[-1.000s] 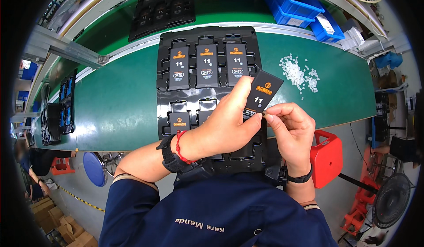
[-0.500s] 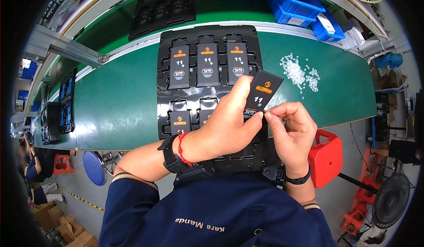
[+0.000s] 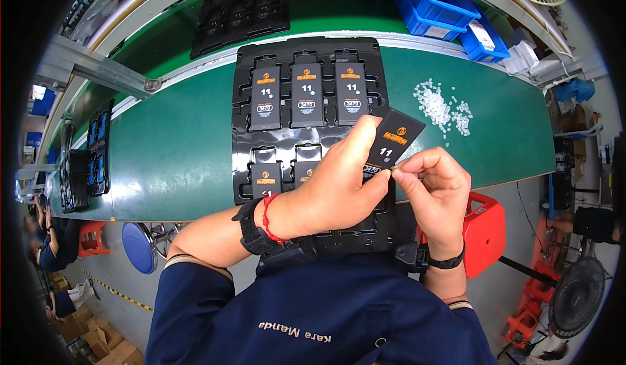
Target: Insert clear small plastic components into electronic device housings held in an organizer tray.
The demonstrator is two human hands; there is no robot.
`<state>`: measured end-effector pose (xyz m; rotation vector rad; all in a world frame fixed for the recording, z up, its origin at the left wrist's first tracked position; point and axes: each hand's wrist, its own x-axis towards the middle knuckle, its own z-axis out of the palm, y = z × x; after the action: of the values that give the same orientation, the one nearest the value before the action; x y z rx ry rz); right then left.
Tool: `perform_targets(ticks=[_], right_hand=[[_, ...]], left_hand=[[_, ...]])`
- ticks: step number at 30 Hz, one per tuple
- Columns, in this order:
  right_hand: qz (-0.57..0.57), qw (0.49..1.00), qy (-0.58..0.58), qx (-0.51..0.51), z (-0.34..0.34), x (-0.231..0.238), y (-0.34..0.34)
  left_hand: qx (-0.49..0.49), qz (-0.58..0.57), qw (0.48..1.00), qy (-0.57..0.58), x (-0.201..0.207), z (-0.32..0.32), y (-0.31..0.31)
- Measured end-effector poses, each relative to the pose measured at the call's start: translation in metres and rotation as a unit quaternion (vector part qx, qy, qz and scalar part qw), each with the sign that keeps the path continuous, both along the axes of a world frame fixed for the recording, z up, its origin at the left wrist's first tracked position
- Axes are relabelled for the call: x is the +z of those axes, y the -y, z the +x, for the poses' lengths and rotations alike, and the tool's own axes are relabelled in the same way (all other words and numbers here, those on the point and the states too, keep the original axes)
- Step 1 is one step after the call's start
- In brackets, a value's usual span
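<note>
At black tray (image 3: 287, 136), left hand (image 3: 340, 185) grips battery (image 3: 395, 138), right hand (image 3: 435, 198) pinching alongside.

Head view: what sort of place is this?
Likely a small-parts assembly or packing workshop: a black moulded tray holds matching flat dark packs, loose translucent pieces lie heaped on the green bench, and blue bins stand behind.

The person's left forearm (image 3: 210, 240) slants up and rightward from lower left, its hand (image 3: 329, 192) gripping with thumb pointed right and most fingers hidden. The right forearm (image 3: 448, 283) rises steeply, its hand (image 3: 435, 198) turned inward, thumb and index finger pinched, fingertips close beside the left thumb, other fingers curled.
</note>
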<state>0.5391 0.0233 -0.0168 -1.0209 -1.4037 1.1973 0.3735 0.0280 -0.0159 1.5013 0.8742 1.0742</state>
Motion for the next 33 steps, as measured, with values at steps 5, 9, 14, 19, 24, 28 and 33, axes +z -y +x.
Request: perform_targets(ticks=[5, 9, 14, 19, 24, 28, 33], right_hand=[[0.152, 0.965, 0.211, -0.030, -0.003, 0.005, 0.001], [-0.039, 0.999, -0.032, 0.009, 0.001, 0.004, -0.003], [-0.085, 0.993, -0.077, 0.022, 0.000, 0.000, -0.006], [-0.040, 0.998, -0.047, -0.011, -0.006, -0.004, -0.004], [0.014, 0.999, -0.005, -0.046, -0.011, -0.007, 0.002], [0.038, 0.997, 0.023, -0.060, -0.010, -0.012, 0.002], [0.054, 0.977, 0.143, -0.146, 0.027, -0.015, -0.022]], left_hand=[[0.003, 0.081, 0.995, -0.050, -0.002, -0.003, -0.005], [-0.011, -0.079, 0.995, 0.052, 0.005, -0.002, -0.004], [-0.015, -0.092, 0.994, 0.050, 0.006, -0.001, -0.003], [-0.006, -0.079, 0.996, 0.041, 0.004, 0.000, -0.002], [-0.008, -0.019, 1.000, 0.017, -0.009, -0.001, -0.005], [0.004, -0.091, 0.996, 0.026, 0.006, 0.002, -0.003], [-0.005, -0.281, 0.945, 0.165, 0.016, -0.010, -0.005]])
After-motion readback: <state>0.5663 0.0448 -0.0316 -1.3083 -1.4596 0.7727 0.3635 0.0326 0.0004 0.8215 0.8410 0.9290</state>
